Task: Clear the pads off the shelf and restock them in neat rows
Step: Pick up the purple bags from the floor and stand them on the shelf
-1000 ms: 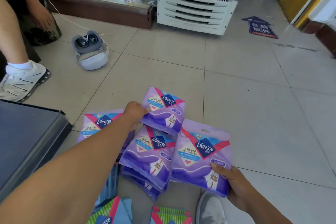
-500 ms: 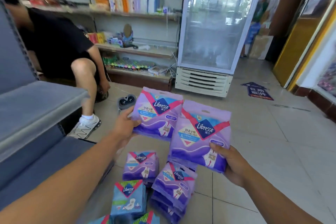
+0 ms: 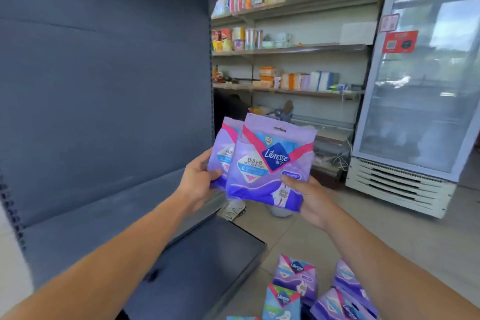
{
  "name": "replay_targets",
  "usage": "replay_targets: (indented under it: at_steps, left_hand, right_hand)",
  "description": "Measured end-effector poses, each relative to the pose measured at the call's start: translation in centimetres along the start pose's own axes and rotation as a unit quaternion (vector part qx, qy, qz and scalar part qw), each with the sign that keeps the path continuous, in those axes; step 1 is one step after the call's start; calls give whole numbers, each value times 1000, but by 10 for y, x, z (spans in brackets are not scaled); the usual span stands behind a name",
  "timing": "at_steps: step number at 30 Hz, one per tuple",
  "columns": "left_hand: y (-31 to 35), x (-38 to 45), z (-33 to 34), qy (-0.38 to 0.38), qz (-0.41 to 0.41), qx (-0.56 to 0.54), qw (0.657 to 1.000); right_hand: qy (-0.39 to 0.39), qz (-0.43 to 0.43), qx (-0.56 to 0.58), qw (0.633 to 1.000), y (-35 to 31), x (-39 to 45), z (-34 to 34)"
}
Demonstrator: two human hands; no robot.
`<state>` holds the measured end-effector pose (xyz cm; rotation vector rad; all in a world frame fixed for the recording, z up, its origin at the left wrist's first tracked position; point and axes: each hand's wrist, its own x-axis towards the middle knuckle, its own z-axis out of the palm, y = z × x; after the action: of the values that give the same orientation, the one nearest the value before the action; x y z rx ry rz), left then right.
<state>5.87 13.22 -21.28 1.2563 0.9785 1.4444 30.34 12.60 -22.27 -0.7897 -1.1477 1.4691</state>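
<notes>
Both purple Libresse packs have risen to frame centre, now overlapping. Left hand (image 3: 197, 184) grips the rear pack (image 3: 220, 153); right hand (image 3: 309, 197) grips the front pack (image 3: 270, 161). Light, soft, likely slippery; best held by edges. Grey shelf (image 3: 109, 205) lower left.

- The purple pad pack (image 3: 270, 163) in front is showing glossy plastic film, creased and catching light near its top.
- The second pad pack (image 3: 220, 156) behind it is looking like the same shiny film.
- The blue-grey shelf (image 3: 109, 205) is appearing as matt painted metal, smooth.
- The floor tiles (image 3: 389, 236) are looking smooth with a dull sheen.
- The fridge door (image 3: 426, 86) is reflecting as glass.
</notes>
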Motion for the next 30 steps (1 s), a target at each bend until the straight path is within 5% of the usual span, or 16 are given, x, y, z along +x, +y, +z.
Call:
replay_targets:
  at_steps: [6, 12, 19, 26, 30]
  left_hand:
    - [54, -55, -93, 70, 29, 23, 997]
    - [87, -112, -195, 85, 102, 246, 960]
    - [87, -148, -291, 266, 3, 485, 833]
    - [18, -156, -310, 227, -108, 571, 781]
    - [-30, -163, -279, 84, -109, 699, 702]
  right_hand:
    - [-124, 4, 2, 992, 24, 38, 126]
    - [-195, -6, -29, 980, 64, 71, 262]
    - [-214, -20, -91, 973, 127, 93, 372]
    - [-214, 37, -153, 964, 189, 141, 379]
    - [-193, 28, -183, 963, 218, 169, 381]
